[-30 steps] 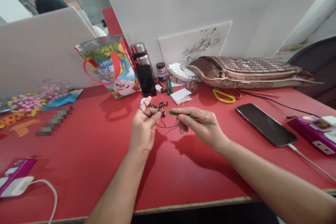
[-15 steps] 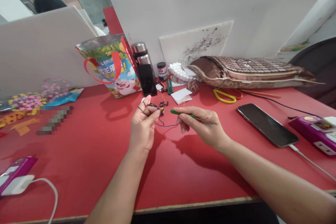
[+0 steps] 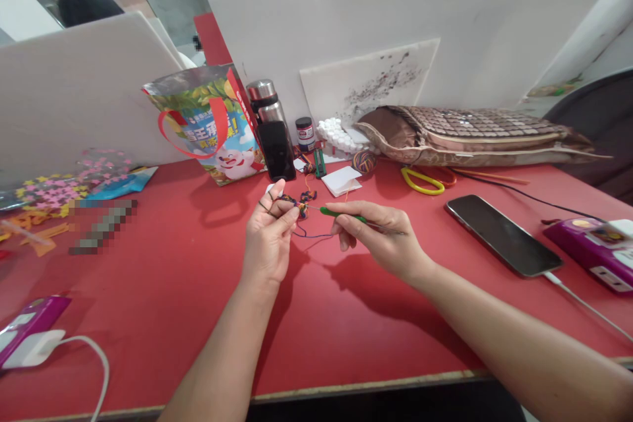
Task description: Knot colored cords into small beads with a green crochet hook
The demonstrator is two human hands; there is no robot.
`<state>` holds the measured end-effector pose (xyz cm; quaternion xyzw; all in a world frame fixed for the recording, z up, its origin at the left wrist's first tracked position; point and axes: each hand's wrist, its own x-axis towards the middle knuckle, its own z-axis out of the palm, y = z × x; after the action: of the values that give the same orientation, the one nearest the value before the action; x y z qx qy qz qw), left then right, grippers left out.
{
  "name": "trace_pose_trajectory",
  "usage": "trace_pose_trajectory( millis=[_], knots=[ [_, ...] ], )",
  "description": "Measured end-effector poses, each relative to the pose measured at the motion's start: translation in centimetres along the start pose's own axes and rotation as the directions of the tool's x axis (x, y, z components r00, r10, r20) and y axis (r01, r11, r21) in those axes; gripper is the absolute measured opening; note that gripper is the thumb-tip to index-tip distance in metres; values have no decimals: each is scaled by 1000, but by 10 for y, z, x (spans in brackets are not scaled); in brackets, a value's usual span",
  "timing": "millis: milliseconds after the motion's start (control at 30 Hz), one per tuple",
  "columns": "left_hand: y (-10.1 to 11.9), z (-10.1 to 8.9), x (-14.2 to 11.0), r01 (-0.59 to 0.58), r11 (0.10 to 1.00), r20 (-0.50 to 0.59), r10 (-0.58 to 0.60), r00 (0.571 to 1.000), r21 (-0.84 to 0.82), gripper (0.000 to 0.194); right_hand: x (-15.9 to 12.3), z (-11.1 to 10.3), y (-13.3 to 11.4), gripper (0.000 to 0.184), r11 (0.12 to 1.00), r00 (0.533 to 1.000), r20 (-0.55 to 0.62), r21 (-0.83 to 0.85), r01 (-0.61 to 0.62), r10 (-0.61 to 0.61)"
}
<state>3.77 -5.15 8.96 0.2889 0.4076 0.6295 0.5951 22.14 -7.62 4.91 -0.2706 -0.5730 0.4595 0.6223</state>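
Left hand point(image 3: 270, 237): grip clamped on yarn piece point(image 3: 302, 207), strand point(image 3: 307, 236) trailing below.
Right hand point(image 3: 373, 227): grip clamped on green hook point(image 3: 328, 211).
Yarn piece: at left fingertips, over bench point(image 3: 198, 316); hook shaft reaches it, tip hidden.
Stitch: mid-work, I'd say; next move calls for firm pinch, even tension.
Bag point(image 3: 202, 117): "雪王" reads, strap point(image 3: 219, 124) covers some characters.
Jar point(image 3: 305, 134): label too small from here.

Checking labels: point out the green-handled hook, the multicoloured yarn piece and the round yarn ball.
Green-handled hook point(image 3: 328, 211): head view, on the green handle's front end.
Multicoloured yarn piece point(image 3: 303, 209): head view, on its lower right part.
Round yarn ball point(image 3: 364, 162): head view, middle of its visible side.
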Motion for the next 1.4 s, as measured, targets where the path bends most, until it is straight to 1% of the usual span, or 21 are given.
trace_pose_trajectory(
  millis=[267, 400, 533, 833, 1033, 1167, 1267, 1400],
  knots=[
    [-1, -1, 2, 2, 1000, 0, -2, 1000, -21, 62, 0, 0, -1, 23, 1000, 1000, 1, -16, -3, 3],
    [-2, -4, 4, -10, 1000, 22, 11, 1000, -23, 60, 0, 1, -2, 20, 1000, 1000, 0, 9, -1, 1],
    [-3, -7, 6, -16, 1000, 33, 16, 999, -21, 57, 0, 1, -1, 23, 1000, 1000, 5, 8, -18, 18],
    [-5, -8, 7, -72, 997, 61, 71, 996, 8, 45, 0, 1, -3, 25, 1000, 1000, 9, -15, -15, 15],
    [-5, -6, 3, -79, 996, 67, 76, 995, 35, 45, 0, 1, -4, 22, 1000, 1000, 0, 0, -3, 3],
    [-5, -3, 1, -85, 995, 62, 82, 995, 51, 55, 0, 2, -3, 20, 1000, 1000, 0, 28, 9, -9],
    [-5, -1, 1, -95, 994, 69, 91, 993, 55, 58, 0, 2, -3, 23, 1000, 1000, 6, 5, -2, 2],
    [-4, -2, 2, -98, 994, 68, 94, 993, 46, 55, -1, 1, -4, 27, 999, 1000, 11, -40, -6, 6]
  ],
)
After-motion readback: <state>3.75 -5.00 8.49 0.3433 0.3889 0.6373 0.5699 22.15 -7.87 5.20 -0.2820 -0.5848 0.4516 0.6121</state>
